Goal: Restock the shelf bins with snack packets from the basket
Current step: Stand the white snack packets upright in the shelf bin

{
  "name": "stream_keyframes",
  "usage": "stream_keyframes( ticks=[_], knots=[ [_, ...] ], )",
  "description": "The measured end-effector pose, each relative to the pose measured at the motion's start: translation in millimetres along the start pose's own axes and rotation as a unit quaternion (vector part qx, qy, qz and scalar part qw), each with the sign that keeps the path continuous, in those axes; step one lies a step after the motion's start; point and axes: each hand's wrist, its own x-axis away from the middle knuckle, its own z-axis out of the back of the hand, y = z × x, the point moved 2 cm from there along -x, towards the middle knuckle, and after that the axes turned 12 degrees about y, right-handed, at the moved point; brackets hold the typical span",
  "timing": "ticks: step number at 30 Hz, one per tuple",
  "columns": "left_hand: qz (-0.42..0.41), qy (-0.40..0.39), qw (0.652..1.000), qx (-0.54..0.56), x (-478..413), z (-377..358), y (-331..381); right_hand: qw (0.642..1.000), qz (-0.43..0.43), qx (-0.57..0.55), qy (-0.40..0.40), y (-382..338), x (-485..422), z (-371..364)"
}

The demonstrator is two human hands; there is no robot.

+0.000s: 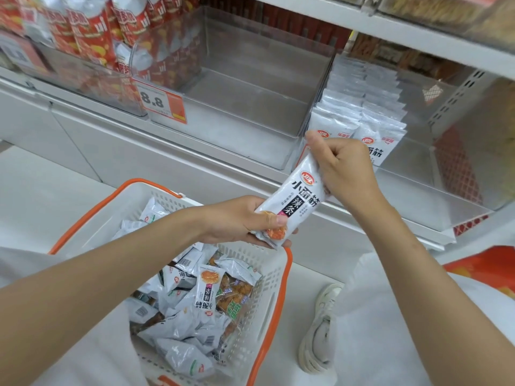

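Note:
A white snack packet (296, 197) with black lettering is held between both hands above the basket. My left hand (239, 222) grips its lower end. My right hand (344, 169) pinches its upper end. Below stands a white basket (264, 302) with orange handles, holding several loose white and orange packets (207, 291). Just behind my right hand a clear shelf bin (412, 165) holds rows of the same white packets (359, 107). Left of it a clear bin (250, 87) has nothing inside.
Red snack bags (92, 37) fill the bins at the upper left, with an orange 8.8 price tag (161, 103) on the shelf edge. A higher shelf (418, 32) overhangs at the top right. A white shoe (320, 330) stands on the floor right of the basket.

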Motion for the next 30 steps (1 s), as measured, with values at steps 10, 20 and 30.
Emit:
stream_keyframes(
  ticks=[10,20,30],
  knots=[
    [-0.132,0.162,0.962,-0.178,-9.1,-7.0,6.3,0.975,-0.067,-0.005,-0.213,-2.8,-1.1,49.4],
    [-0.321,0.266,0.887,-0.197,-66.5,-55.6,138.9,0.995,-0.008,-0.067,0.075,1.1,-28.5,138.4],
    [-0.337,0.296,0.838,-0.31,-106.4,-74.3,174.0,0.991,-0.045,-0.073,0.107,42.5,-39.7,128.4]
  ],
)
